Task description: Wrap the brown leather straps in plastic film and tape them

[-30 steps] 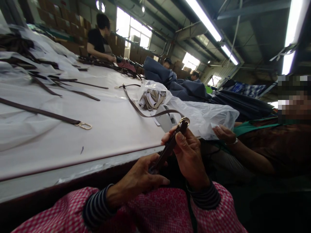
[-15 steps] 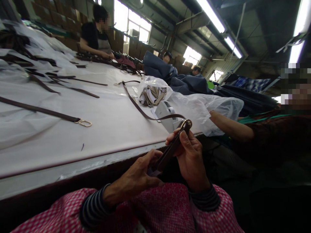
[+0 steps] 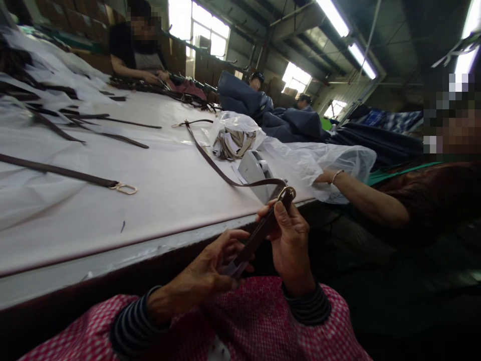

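A dark brown strap point(image 3: 221, 172) runs over the white table point(image 3: 169, 210) and curves into my right hand point(image 3: 291, 240). That hand pinches a folded section of it, just below a gold-coloured ring point(image 3: 287, 191), with the thumb on top. The folded part slants down to my left hand point(image 3: 206, 268), whose fingers and thumb close around its lower end. A small purplish-grey piece point(image 3: 235, 269) shows at that end, between my left fingers; what it is I cannot tell.
Another strap with a gold clasp point(image 3: 126, 188) lies at the left, near more straps and plastic sheeting. A grey device point(image 3: 255, 173) and a bagged bundle point(image 3: 233, 143) sit beyond my hands. At the right, a person's arm point(image 3: 370, 198) reaches into clear plastic.
My left hand has shifted slightly left and down along the folded strap, and the purplish-grey piece shows more. The person's hand at right has come into view from the plastic, with a bracelet showing.
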`<state>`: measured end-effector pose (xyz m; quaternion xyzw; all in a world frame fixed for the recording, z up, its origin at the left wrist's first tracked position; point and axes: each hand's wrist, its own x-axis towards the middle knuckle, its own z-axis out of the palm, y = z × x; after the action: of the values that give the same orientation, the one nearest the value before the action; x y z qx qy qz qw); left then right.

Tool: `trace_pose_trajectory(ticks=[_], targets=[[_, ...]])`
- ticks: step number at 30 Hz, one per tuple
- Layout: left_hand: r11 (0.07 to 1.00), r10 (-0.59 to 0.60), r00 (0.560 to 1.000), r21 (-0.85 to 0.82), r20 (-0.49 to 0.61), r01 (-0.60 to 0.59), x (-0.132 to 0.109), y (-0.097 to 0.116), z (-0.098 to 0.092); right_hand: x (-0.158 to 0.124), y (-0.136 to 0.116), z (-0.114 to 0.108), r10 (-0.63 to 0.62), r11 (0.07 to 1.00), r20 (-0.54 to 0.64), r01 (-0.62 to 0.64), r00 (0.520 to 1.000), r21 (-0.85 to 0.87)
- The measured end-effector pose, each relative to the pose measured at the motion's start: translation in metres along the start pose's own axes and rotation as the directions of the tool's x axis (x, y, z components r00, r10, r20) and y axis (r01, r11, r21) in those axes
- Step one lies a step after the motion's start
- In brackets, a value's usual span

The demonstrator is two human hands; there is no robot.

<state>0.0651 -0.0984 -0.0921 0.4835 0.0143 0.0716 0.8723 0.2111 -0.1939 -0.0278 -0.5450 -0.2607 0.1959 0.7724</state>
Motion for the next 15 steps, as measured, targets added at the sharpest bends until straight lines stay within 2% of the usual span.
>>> trace_pose_trajectory(ticks=[7,15], targets=[[1.0,0.002,1.0,-0.023,-0.014,-0.003,0.001,0.003,0.006,-0.013,0.008,-0.001,-0.056,0.995,0.064,0.061,0.996,-0.081],[0.998,-0.016,0.998,-0.069,-0.06,0.012,0.006,0.009,0.007,-0.025,0.007,-0.002,0.059,0.998,0.238,-0.06,0.969,-0.006]])
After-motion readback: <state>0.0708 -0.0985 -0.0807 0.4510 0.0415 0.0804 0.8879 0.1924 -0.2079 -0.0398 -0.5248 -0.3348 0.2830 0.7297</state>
